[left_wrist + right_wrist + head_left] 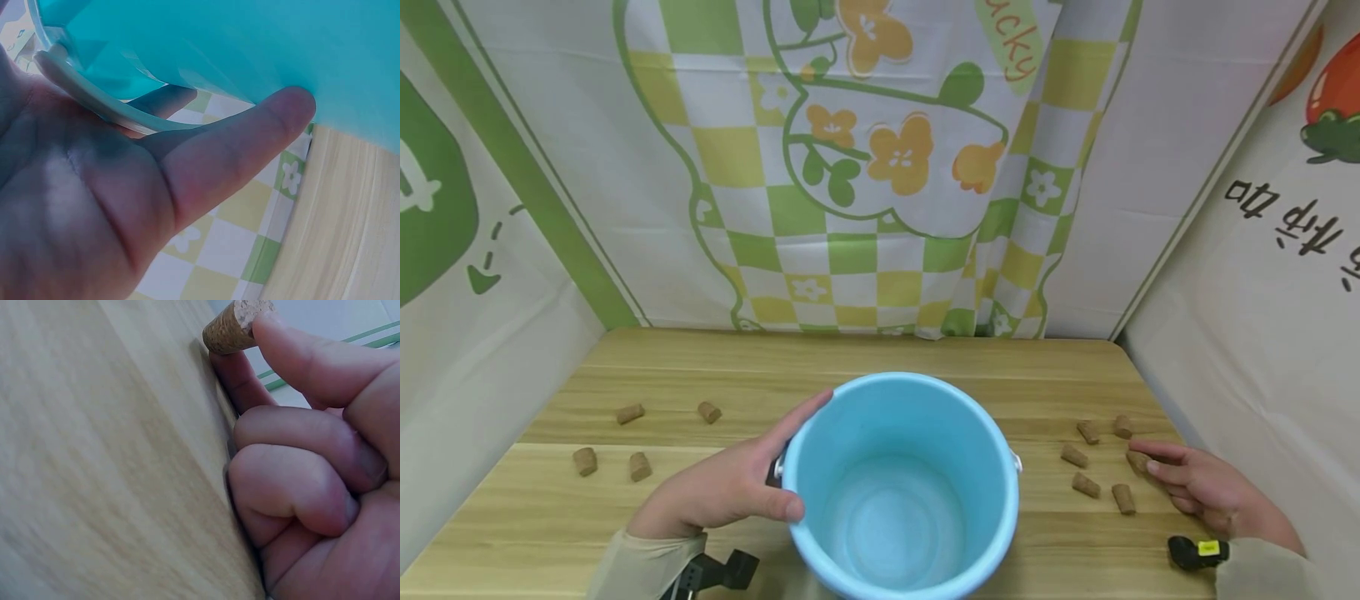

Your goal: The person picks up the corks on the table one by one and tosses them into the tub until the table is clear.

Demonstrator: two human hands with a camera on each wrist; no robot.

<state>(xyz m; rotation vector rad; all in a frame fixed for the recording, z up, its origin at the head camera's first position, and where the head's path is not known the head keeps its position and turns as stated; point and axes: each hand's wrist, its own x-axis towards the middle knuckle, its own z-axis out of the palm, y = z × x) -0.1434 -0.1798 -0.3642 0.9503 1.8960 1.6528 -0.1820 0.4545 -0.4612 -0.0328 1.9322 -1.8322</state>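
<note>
A light blue bucket stands on the table with its opening facing up; no item shows inside. My left hand rests against its left side, thumb and fingers spread along the rim. In the left wrist view the straight thumb presses the outer wall, and the pale handle crosses by the palm. At the right, my right hand pinches a cork stopper between thumb and index finger, its other fingers curled by the tabletop. Several cork stoppers lie just left of that hand.
More cork stoppers lie scattered on the left part of the wooden table. A patterned cloth hangs behind the table's back edge. Printed white side walls stand close on both sides.
</note>
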